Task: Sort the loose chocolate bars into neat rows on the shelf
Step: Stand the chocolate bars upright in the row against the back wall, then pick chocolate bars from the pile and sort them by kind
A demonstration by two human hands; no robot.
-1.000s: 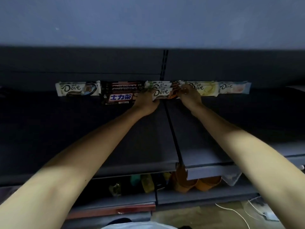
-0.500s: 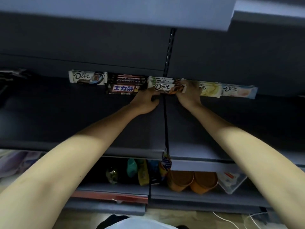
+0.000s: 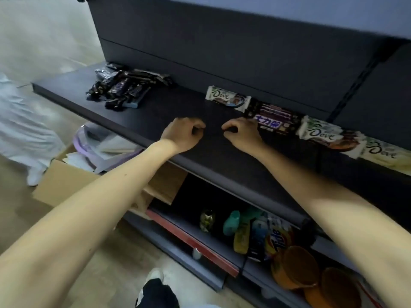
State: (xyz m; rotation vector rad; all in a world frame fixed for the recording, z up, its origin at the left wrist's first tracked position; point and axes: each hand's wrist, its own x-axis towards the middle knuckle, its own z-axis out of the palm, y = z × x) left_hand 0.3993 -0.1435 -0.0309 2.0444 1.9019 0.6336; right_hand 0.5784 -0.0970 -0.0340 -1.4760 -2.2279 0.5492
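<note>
Reaching over shelf [image 3: 124, 112] — left hand [image 3: 183, 134], right hand [image 3: 242, 135] — fingers curled.

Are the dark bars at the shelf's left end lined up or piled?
Piled: the dark bars lie overlapping at mixed angles on the shelf, not in a row.

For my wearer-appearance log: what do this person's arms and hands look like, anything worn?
The left forearm and right forearm are bare to the frame edge, no sleeves in view. The left hand and right hand carry no gloves, and no watch, bracelet or ring shows.
</note>
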